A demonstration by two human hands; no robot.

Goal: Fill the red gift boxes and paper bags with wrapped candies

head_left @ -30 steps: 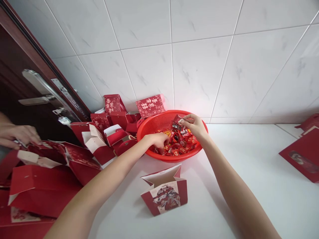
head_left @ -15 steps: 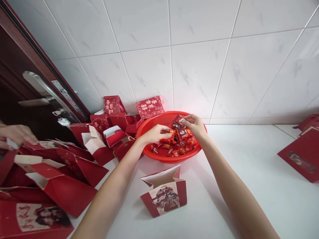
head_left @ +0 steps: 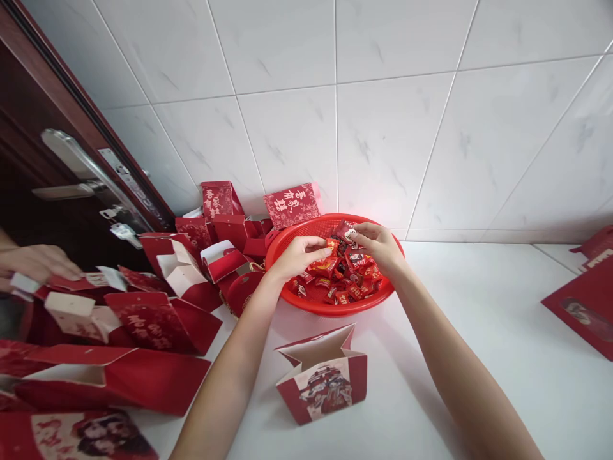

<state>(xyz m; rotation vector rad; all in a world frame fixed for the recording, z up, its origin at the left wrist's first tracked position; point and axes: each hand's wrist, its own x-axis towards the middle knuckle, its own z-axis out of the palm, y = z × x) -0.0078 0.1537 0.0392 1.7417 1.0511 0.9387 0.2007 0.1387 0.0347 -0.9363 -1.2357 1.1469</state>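
Observation:
A red plastic basket (head_left: 299,305) holds a pile of wrapped candies (head_left: 352,281), mostly red. Over its left side, my left hand (head_left: 301,257) is closed, pinching a small red-and-gold wrapped candy (head_left: 332,245) between thumb and fingers. My right hand (head_left: 383,248) comes in from the right, its thumb and fingertips closed on a dark red wrapped candy (head_left: 345,231) with a pale print. In front of the basket, between my forearms, an open red gift box (head_left: 357,380) stands upright with a printed couple on its front; its inner bottom is hidden.
Many open red gift boxes (head_left: 191,326) crowd the left side. Another person's hand (head_left: 43,265) touches boxes at the far left, by a dark door (head_left: 23,115) with keys. A red box (head_left: 582,306) lies right on the white table (head_left: 460,306). Behind is a tiled wall (head_left: 383,147).
The view has shifted slightly. At the left, the other person's hand and several boxes have moved, with one box now tipped over to the right. Both my hands stay over the candies.

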